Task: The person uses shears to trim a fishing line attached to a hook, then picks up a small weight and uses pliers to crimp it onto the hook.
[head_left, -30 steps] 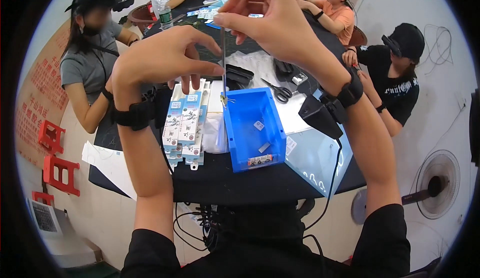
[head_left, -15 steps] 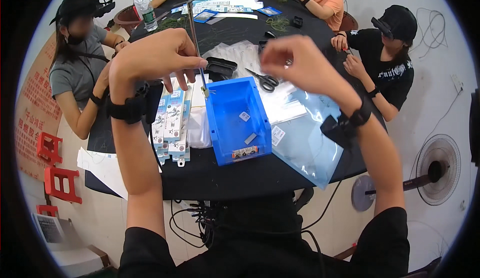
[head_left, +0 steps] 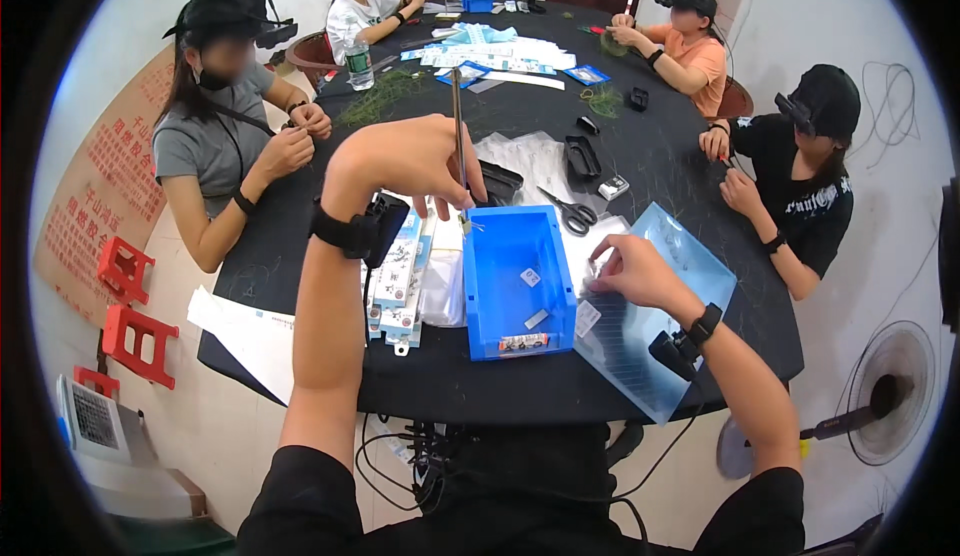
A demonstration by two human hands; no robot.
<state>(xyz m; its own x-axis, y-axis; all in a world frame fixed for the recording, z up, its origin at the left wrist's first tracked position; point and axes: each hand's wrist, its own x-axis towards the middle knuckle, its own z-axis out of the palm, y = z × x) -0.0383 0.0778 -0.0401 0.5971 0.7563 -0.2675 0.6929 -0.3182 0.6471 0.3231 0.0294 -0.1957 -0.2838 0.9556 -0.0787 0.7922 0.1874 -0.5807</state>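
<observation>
Metal rod (head_left: 459, 126), likely stiff, light and smooth, best pinched mid-shaft, stands near-upright at the far left corner of the blue bin (head_left: 508, 246), left hand (head_left: 412, 161) curled at it, right hand (head_left: 640, 274) bent over the blue folder (head_left: 630, 351), both grips unclear.

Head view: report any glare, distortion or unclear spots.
Head view: pale sheen on the blue plastic folder; head view: wall poster bowed, picture corners black; head view: anything pinched in the right hand too indistinct to name.

bin (head_left: 497, 301): on table (head_left: 430, 386) | cartons (head_left: 396, 281): left of bin | scissors (head_left: 576, 217): behind, right
</observation>
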